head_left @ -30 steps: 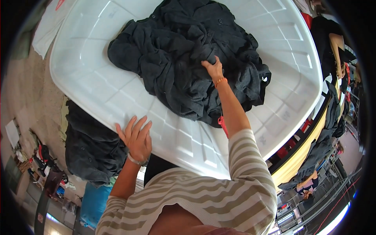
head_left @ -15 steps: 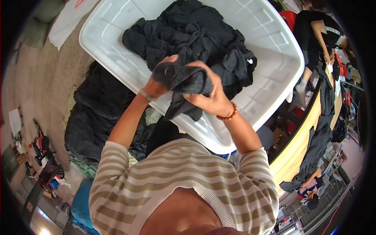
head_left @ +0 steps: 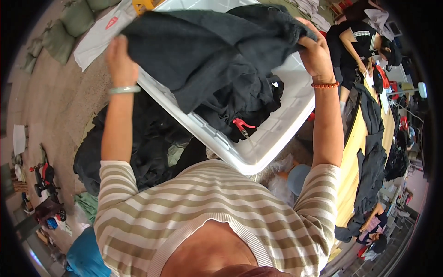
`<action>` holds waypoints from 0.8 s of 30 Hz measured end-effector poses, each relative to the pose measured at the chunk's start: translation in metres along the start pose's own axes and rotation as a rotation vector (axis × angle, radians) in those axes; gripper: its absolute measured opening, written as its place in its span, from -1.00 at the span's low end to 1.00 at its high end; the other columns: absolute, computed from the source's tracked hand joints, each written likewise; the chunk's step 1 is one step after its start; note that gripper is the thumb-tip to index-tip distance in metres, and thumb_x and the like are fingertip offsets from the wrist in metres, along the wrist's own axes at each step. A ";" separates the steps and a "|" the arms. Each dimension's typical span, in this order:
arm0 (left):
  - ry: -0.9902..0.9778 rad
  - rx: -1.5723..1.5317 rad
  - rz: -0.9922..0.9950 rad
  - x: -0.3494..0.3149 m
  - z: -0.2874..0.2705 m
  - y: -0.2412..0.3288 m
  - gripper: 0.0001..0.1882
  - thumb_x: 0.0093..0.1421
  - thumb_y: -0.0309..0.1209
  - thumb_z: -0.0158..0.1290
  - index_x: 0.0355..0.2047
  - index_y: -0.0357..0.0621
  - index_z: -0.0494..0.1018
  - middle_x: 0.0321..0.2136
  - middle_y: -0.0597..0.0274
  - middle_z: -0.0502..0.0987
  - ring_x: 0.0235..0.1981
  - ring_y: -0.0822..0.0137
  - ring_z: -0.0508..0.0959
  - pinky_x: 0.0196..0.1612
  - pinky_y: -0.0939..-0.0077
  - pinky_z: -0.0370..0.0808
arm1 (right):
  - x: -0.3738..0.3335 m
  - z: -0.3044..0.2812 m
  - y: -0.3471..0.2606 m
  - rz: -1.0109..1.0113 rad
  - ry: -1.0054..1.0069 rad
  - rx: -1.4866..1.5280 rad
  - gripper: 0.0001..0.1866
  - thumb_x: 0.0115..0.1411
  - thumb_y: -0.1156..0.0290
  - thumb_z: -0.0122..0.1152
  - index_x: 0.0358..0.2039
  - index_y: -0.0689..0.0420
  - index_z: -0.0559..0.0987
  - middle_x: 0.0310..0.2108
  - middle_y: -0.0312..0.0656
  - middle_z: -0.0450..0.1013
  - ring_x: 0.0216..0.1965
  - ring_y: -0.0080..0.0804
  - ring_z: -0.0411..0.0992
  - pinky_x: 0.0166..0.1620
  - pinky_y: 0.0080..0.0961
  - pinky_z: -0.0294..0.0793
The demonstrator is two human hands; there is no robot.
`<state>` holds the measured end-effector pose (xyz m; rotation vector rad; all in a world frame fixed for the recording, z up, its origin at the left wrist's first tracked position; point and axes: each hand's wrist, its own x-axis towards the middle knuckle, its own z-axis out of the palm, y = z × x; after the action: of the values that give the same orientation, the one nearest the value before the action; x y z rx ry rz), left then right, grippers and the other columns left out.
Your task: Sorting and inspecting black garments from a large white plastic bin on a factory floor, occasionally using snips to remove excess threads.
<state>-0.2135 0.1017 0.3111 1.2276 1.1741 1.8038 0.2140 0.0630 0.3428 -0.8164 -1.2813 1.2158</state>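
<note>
A dark grey garment (head_left: 207,55) is spread in the air between my two raised hands. My left hand (head_left: 119,57) grips its left edge and my right hand (head_left: 314,53) grips its right edge. Below it stands a large white plastic tub (head_left: 263,152) holding more black garments (head_left: 251,104). A small red-handled tool (head_left: 242,125) lies on the clothes near the tub's front rim.
A heap of dark clothes (head_left: 147,143) lies on the floor left of the tub. A person in black (head_left: 364,44) works at a long yellow table (head_left: 357,157) on the right, draped with dark garments. Green sacks (head_left: 74,18) sit at upper left, a blue item (head_left: 85,256) at lower left.
A second ago my right hand reached into the pile while my left rested on the tub rim. Both hands then gathered one garment, lifted it and spread it wide.
</note>
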 end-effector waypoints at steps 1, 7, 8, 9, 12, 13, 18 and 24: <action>-0.081 -0.151 0.016 0.005 -0.004 0.026 -0.84 0.28 -0.39 0.02 -0.23 -0.23 0.46 -0.40 0.39 0.46 -0.41 0.56 0.41 -0.30 0.66 0.40 | -0.002 -0.003 -0.001 -0.028 0.064 0.062 -0.57 0.07 0.67 -0.08 0.00 0.33 0.44 -0.09 -0.17 0.47 -0.06 -0.38 0.44 0.10 -0.51 0.32; -1.147 0.217 -0.045 -0.046 0.020 0.105 -0.86 0.19 -0.44 0.10 -0.27 -0.22 0.52 -0.33 0.38 0.53 -0.32 0.63 0.45 -0.28 0.68 0.41 | 0.001 -0.007 -0.033 0.109 0.192 0.110 -0.76 0.20 0.51 -0.01 -0.17 0.31 0.53 -0.22 -0.15 0.53 -0.27 -0.40 0.52 -0.12 -0.53 0.49; -1.404 0.229 -0.147 -0.066 0.030 0.095 -0.87 0.17 -0.45 0.12 -0.28 -0.22 0.52 -0.32 0.37 0.54 -0.31 0.65 0.45 -0.29 0.68 0.42 | 0.004 -0.005 -0.039 0.086 0.131 0.171 -0.73 0.20 0.51 -0.01 -0.12 0.32 0.52 -0.25 -0.15 0.54 -0.32 -0.43 0.53 -0.18 -0.55 0.51; -1.521 0.216 -0.309 -0.088 0.033 0.073 -0.79 0.12 -0.46 0.16 -0.23 -0.23 0.50 -0.31 0.34 0.51 -0.31 0.56 0.47 -0.26 0.62 0.43 | 0.004 -0.002 -0.045 0.048 0.088 0.156 -0.70 0.21 0.51 -0.02 -0.08 0.33 0.50 -0.22 -0.14 0.53 -0.26 -0.41 0.53 -0.12 -0.54 0.49; -1.315 0.363 0.002 -0.122 0.048 0.025 -0.69 0.08 -0.44 0.21 -0.16 -0.23 0.48 -0.26 0.24 0.47 -0.31 0.43 0.49 -0.23 0.53 0.45 | -0.010 0.044 -0.099 -0.018 -0.080 0.064 -0.71 0.20 0.53 0.03 -0.08 0.35 0.51 -0.23 -0.13 0.54 -0.24 -0.45 0.52 -0.12 -0.58 0.48; -1.084 0.355 0.109 -0.122 0.062 0.018 -0.67 0.09 -0.44 0.20 -0.12 -0.21 0.46 -0.18 0.21 0.45 -0.23 0.37 0.50 -0.18 0.51 0.47 | -0.018 0.065 -0.113 -0.047 -0.196 -0.013 -0.74 0.18 0.55 0.09 -0.12 0.35 0.53 -0.26 -0.14 0.54 -0.28 -0.51 0.51 -0.17 -0.63 0.48; -0.827 0.258 0.431 -0.102 0.104 -0.031 -0.28 -0.01 -0.48 0.22 0.18 -0.13 0.22 0.11 0.00 0.29 0.19 0.08 0.27 0.20 0.30 0.27 | 0.009 0.088 -0.098 -0.481 -0.832 0.323 -0.74 0.16 0.61 0.07 -0.12 0.40 0.50 -0.23 -0.09 0.54 -0.22 -0.41 0.52 -0.11 -0.59 0.48; -1.517 0.163 0.070 -0.149 0.154 -0.058 -0.44 0.03 -0.53 0.13 0.10 -0.23 0.32 -0.02 0.00 0.46 0.12 0.17 0.39 0.18 0.36 0.25 | -0.062 0.010 -0.206 -0.346 0.063 -0.650 -0.63 0.22 0.52 -0.04 0.03 0.36 0.45 -0.05 -0.05 0.47 0.03 -0.30 0.42 0.16 -0.47 0.30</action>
<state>-0.0152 0.0428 0.2294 2.0661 0.3308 0.3714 0.2535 -0.0445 0.5249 -1.0217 -1.7097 0.4863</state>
